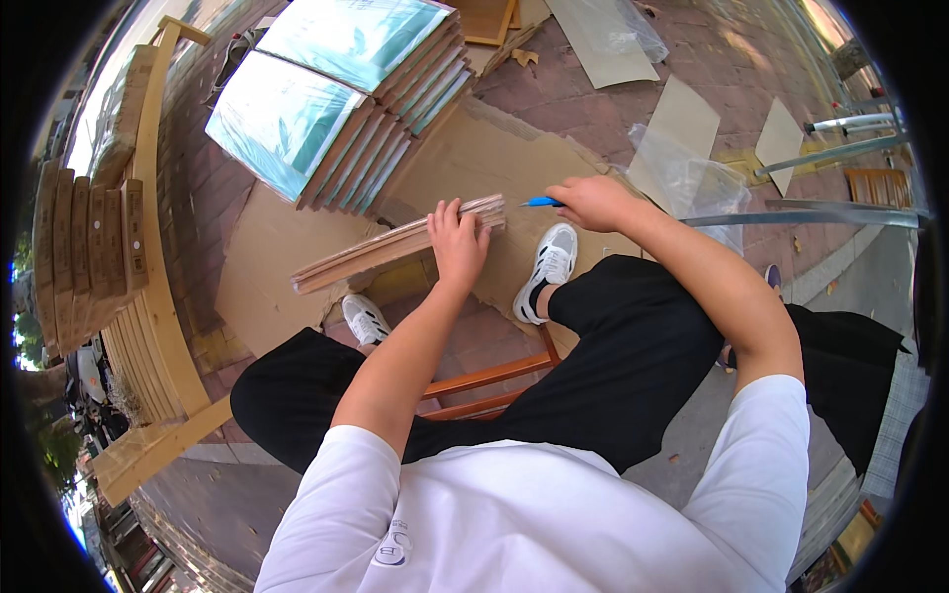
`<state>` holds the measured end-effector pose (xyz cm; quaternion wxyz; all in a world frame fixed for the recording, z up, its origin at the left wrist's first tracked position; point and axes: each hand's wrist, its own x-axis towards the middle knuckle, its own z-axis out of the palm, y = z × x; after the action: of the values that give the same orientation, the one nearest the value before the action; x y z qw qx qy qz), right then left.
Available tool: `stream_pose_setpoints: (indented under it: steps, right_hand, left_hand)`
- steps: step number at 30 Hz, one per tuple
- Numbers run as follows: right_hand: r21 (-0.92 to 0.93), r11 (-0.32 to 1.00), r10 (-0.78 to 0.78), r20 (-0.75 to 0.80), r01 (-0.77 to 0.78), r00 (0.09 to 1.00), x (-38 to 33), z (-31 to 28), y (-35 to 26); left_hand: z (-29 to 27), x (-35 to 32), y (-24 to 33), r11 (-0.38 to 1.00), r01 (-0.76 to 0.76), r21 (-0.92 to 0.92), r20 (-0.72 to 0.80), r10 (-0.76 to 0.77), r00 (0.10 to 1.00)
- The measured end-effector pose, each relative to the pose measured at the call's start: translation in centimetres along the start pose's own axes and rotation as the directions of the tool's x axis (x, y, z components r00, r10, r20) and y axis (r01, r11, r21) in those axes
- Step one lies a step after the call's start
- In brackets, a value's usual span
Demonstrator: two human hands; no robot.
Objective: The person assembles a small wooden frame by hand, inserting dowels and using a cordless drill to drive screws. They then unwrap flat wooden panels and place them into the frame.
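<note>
My left hand point(459, 243) is closed over the upper edge of a bundle of plastic-wrapped picture frames point(371, 255), near its right end. The thin, light-brown bundle stands on its long edge between my feet. To the right of its end, my right hand point(593, 203) grips a slim blue utility knife point(540, 202). The knife points left toward the bundle, with a gap between them. Flattened cardboard point(267, 267) lies beneath the bundle. Just beyond it, wrapped framed pictures point(287, 128) with teal-and-white faces are piled in two stacks.
On the left, several brown cartons point(89, 237) stand by a wooden beam point(153, 198). Cardboard sheets point(677, 124) and clear plastic film point(707, 193) lie on the brick paving to the right, near metal bars point(840, 215). A wooden stool point(484, 383) is under me.
</note>
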<state>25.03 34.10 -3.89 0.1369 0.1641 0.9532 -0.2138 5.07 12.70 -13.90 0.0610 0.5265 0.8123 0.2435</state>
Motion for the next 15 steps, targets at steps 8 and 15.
stream_pose_setpoints:
  steps: [8,15]
  right_hand:
    - [-0.09,0.994,-0.065,-0.004,0.064,0.998,1.7,0.7,-1.1]
    - [-0.134,0.984,-0.125,-0.064,0.115,0.99,2.2,0.4,-1.7]
  left_hand:
    - [0.6,0.2,0.3,1.0,0.008,0.001,-0.091,-0.008,0.996]
    - [0.6,0.0,-0.4,1.0,-0.003,-0.011,-0.073,0.003,0.997]
